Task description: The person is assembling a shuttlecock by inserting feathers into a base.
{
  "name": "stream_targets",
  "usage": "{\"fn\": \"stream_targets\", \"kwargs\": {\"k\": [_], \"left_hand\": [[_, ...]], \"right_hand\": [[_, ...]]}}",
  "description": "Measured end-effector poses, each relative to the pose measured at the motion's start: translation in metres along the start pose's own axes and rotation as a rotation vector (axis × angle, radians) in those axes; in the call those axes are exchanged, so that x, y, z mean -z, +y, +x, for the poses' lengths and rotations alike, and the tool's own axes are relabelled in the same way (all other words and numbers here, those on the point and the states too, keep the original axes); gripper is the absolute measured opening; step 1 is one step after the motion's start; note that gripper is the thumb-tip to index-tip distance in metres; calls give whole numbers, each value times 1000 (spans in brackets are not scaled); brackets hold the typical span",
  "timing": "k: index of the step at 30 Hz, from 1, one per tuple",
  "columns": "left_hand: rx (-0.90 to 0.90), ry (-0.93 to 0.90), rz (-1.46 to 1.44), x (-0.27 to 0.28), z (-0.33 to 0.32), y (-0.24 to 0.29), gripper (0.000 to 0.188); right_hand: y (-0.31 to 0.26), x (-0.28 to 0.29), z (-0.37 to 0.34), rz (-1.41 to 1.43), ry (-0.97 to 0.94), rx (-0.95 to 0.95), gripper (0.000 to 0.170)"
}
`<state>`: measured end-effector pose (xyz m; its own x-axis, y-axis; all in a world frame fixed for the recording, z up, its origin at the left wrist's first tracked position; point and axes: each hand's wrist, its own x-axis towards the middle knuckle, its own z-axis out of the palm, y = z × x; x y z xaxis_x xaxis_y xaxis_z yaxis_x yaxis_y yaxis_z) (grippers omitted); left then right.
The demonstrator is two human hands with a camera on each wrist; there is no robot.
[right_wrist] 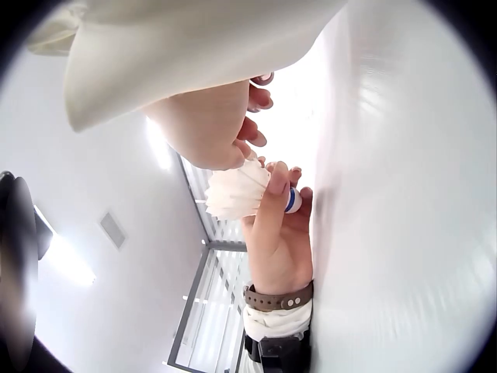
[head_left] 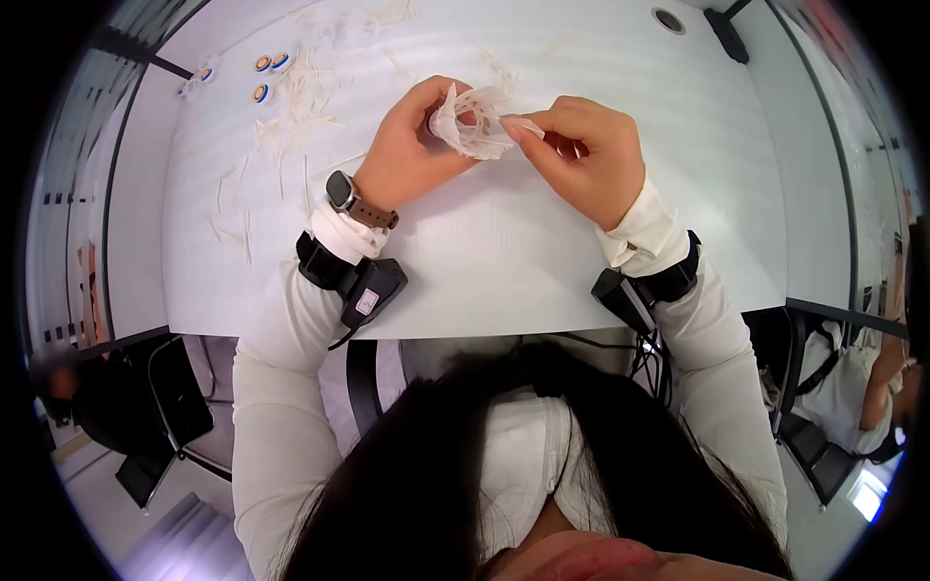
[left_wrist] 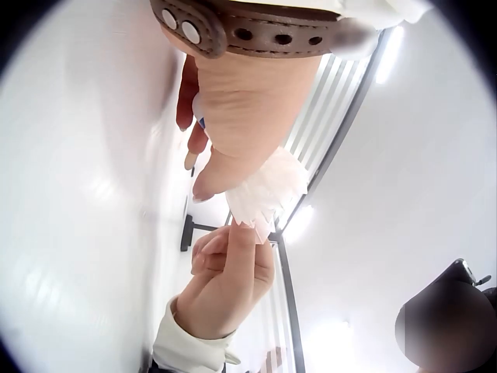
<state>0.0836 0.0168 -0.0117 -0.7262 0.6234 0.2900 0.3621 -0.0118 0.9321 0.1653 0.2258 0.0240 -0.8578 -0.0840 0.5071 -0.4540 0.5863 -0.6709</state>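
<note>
My left hand (head_left: 412, 145) grips a white feather shuttlecock (head_left: 475, 145), its open feather end turned up toward the head camera. The right wrist view shows the shuttlecock's blue-banded base (right_wrist: 293, 200) between the left fingers. From the right, my right hand (head_left: 591, 150) pinches a white feather (head_left: 523, 126) between thumb and forefinger, right at the skirt's rim. In the left wrist view the feather skirt (left_wrist: 272, 186) overlaps the right fingertips (left_wrist: 245, 230). Both hands are above the white table (head_left: 504, 261).
Loose pale feather shafts (head_left: 291, 126) lie scattered over the table's left side. Several round shuttlecock bases with blue rims (head_left: 262, 94) stand at the back left. A round hole fitting (head_left: 668, 20) sits at the back right. White partitions (head_left: 804, 145) border the table.
</note>
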Motion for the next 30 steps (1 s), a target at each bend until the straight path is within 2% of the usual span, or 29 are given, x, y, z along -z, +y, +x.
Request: {"fn": "stream_targets", "kwargs": {"k": [4, 9, 12, 16, 19, 30], "left_hand": [[23, 0, -15, -2, 0, 2, 45], [26, 14, 31, -3, -2, 2, 44], [13, -1, 29, -2, 1, 2, 43], [70, -5, 31, -3, 0, 8, 43], [20, -28, 79, -1, 0, 4, 44], [27, -45, 31, -3, -2, 4, 43]], "right_hand": [[4, -3, -1, 85, -32, -118, 19], [0, 3, -2, 117, -12, -140, 22], [3, 3, 0, 125, 73, -86, 21], [1, 1, 1, 74, 60, -57, 18], [1, 1, 1, 66, 26, -86, 22], [3, -3, -1, 78, -29, -99, 28]]}}
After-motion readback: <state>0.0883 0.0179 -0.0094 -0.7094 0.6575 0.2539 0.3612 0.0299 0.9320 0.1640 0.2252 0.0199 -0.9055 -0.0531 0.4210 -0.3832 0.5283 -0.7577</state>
